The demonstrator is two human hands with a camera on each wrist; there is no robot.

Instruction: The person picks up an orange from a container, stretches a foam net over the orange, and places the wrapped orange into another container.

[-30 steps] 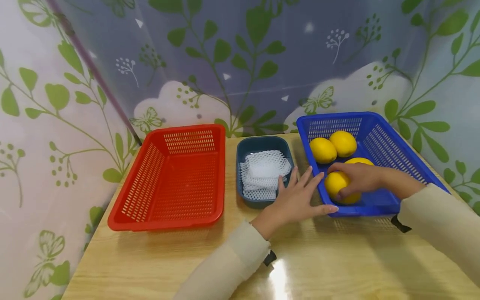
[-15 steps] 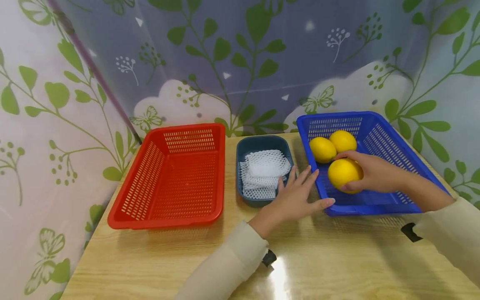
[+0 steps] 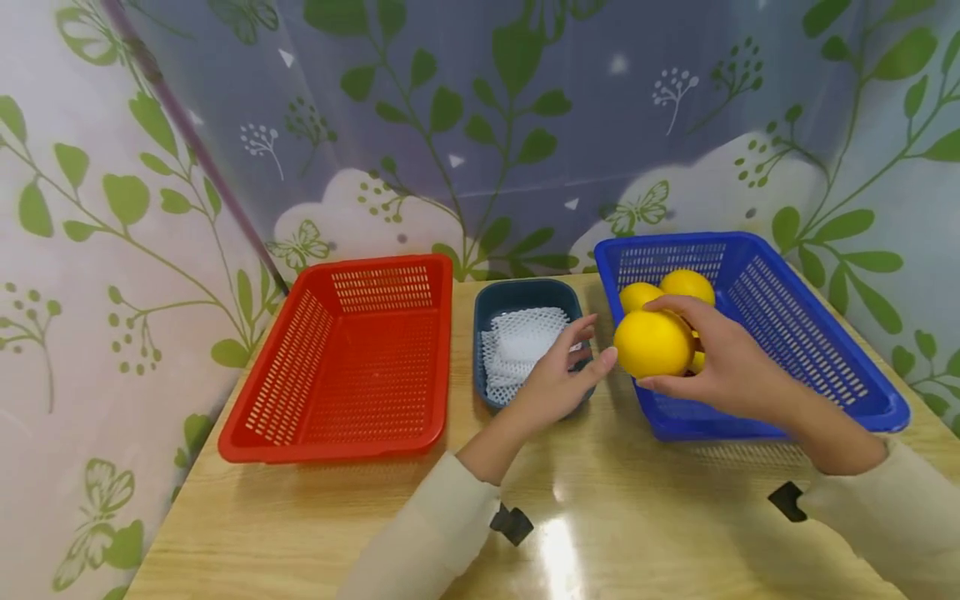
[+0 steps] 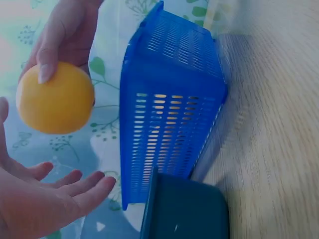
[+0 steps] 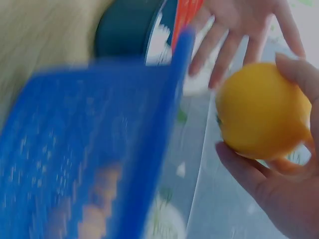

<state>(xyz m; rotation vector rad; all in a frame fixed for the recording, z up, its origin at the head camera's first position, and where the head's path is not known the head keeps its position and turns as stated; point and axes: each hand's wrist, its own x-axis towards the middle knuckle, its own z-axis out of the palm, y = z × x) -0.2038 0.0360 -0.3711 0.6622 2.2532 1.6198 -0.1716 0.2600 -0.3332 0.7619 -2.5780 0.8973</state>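
My right hand (image 3: 731, 362) grips a round yellow fruit (image 3: 651, 343), thumb on one side and fingers on the other, above the near-left rim of the blue basket (image 3: 810, 333). In the right wrist view the fruit (image 5: 264, 109) shows a small greenish spot at its side. My left hand (image 3: 551, 383), fingers spread and bare of any object, hovers by the dark teal bin (image 3: 487, 300), its fingertips close to the fruit. White foam net sleeves (image 3: 525, 342) lie in that bin, partly hidden by the hand. Other yellow fruits (image 3: 687, 286) sit in the blue basket.
A red basket (image 3: 367, 367) with slotted walls stands on the left of the wooden table (image 3: 300, 533). Behind the table hangs a leaf-patterned cloth (image 3: 420, 125). The bin stands between the two baskets.
My right hand has lifted the fruit from inside the blue basket and brought it left over the rim. My left hand has come off the basket's edge and moved slightly left, turning its palm toward the fruit.
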